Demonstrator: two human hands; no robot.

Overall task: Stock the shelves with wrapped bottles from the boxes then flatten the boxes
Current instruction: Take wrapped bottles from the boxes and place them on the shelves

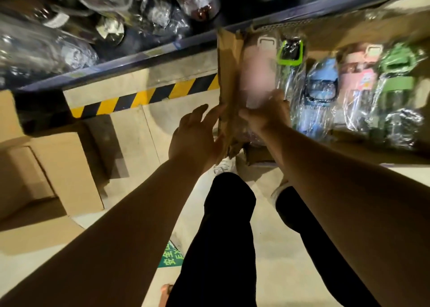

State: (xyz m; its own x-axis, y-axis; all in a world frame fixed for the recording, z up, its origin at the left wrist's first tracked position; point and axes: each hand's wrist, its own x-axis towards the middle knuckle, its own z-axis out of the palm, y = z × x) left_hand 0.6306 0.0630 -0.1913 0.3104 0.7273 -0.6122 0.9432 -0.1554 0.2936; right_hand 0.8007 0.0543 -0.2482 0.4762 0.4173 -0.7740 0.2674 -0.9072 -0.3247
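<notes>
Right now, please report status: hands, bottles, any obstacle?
Left hand open, against box flap. Right hand grips pink wrapped bottle inside box. More wrapped bottles beside it. Flap upright between hands.

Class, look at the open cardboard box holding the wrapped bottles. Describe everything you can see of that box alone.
The cardboard box is brown corrugated board, open on top, set beside the blue shelf edge. Its left wall stands upright, ragged at its lower end. Wrapped bottles lie inside, side by side. The left hand lays straight fingers against the wall's outer face; the right hand reaches inside and seems to grip a pink bottle.
</notes>
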